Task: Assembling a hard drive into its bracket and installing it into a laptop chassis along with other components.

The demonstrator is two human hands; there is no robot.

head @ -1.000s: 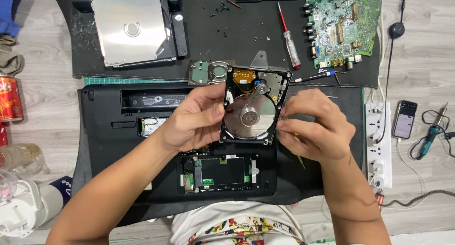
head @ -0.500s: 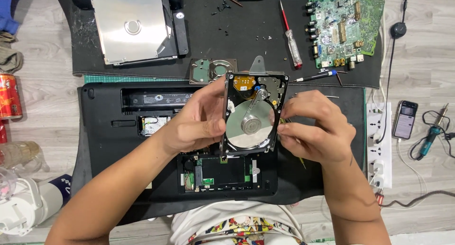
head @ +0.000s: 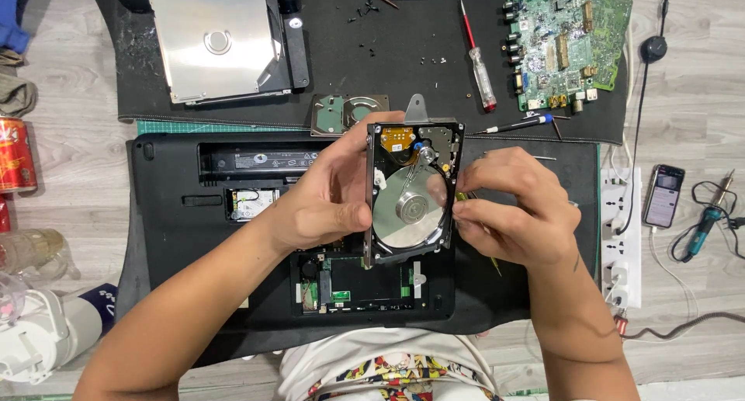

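left hand (head: 330, 207): closed round the open drive (head: 410, 191), holding it tilted above the laptop (head: 178, 215) so the platter faces up
right hand (head: 508, 215): fingers pinched on a thin tool at the drive's right edge, steadying it
screwdriver (head: 476, 55): near the mat's (head: 349, 59) far edge, handy

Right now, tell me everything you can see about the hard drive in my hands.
The hard drive is a small rectangular unit with its cover off, showing a shiny mirror-like metal platter with a round hub, an actuator arm reaching over it, and an orange flex strip near the top corner. The casing looks like dark metal. It is held upright-lengthwise above the opened black laptop, tilted slightly. The left hand clasps its left edge; the right hand pinches its right edge, fingertips at the platter's rim.
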